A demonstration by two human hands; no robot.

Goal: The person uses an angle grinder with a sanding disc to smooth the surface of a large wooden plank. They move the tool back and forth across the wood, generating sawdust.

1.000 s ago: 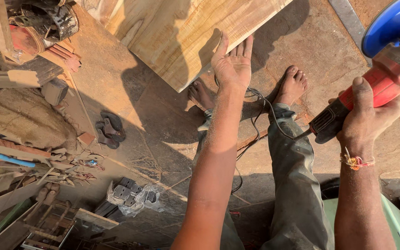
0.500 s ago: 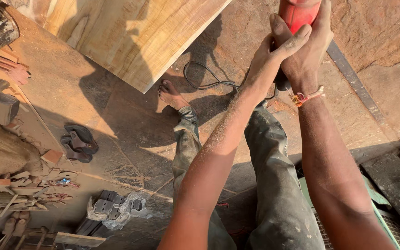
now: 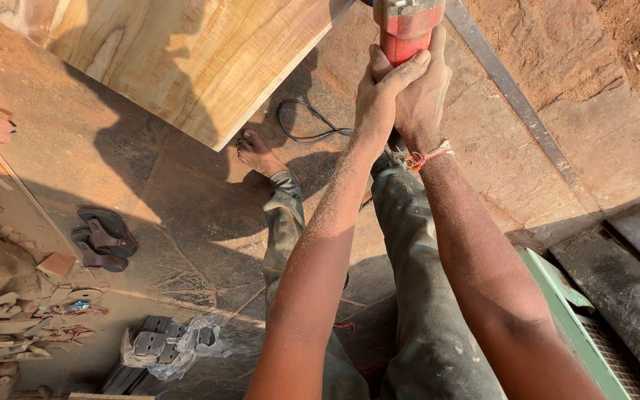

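A red power tool (image 3: 406,28) is held up at the top of the view, its upper part cut off by the frame edge. My left hand (image 3: 380,90) is wrapped around its body from the left. My right hand (image 3: 425,98), with a thread band at the wrist, grips it from the right, so both hands clasp the tool together. Sawdust covers my forearms. A large pale wooden board (image 3: 194,55) lies to the left of the tool, apart from my hands. The tool's black cable (image 3: 301,126) coils on the floor beside my bare foot (image 3: 255,152).
A pair of dark sandals (image 3: 103,238) lies on the dusty floor at left. Wood scraps and offcuts (image 3: 9,326) pile up at the lower left, beside black parts in clear plastic (image 3: 161,344). A metal strip (image 3: 512,92) crosses the floor at right, a green machine edge (image 3: 572,311) at lower right.
My left hand left the board and joined my right hand on the red tool. The tool swung from the far right up to the top centre, and the view shifted right.
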